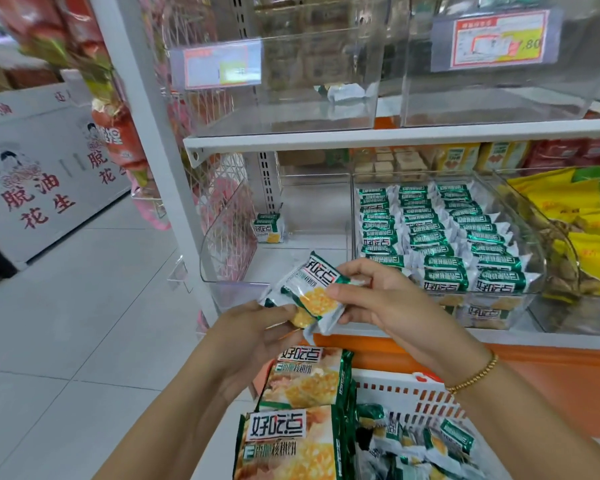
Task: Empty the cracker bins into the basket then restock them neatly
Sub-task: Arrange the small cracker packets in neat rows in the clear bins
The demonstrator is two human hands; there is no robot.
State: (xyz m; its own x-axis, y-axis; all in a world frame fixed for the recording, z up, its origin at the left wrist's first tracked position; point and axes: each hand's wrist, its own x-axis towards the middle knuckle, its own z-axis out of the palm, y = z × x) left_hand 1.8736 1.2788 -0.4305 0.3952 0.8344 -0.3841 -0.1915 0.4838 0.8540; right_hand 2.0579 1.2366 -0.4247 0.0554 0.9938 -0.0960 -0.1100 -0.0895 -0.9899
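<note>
Head view: At a shop shelf, a person holds a small stack of cracker packets point(309, 289) at centre frame. The left hand point(253, 337) has its grip clamped on the lower end, and the right hand point(381, 299) pinches the top packet between thumb and fingers. Below them, at lower right, the white basket point(425, 400) holds loose packets and two large cracker bags point(291, 441).

The restocking looks partly done. The middle bin point(353, 216) at centre right stands filled in tidy rows. The clear bin point(229, 237) to its left holds only a single packet point(269, 228), standing at the back. On the shelf above, an upper bin point(291, 81) has one lone packet point(343, 91).

The step in hand is likely squaring the stack before it goes into the near-empty left bin. To do it well, the packets should be aligned face up and edge to edge, then set down at the back beside the single packet, so that rows build forward as in the neighbouring bin.

There is room to work. The left bin is open at the top and its floor is mostly bare. The upper shelf edge point(395, 138) overhangs the rear of it, so a low, forward reach looks safest. The bin's left wall rises close to the white upright.
</note>
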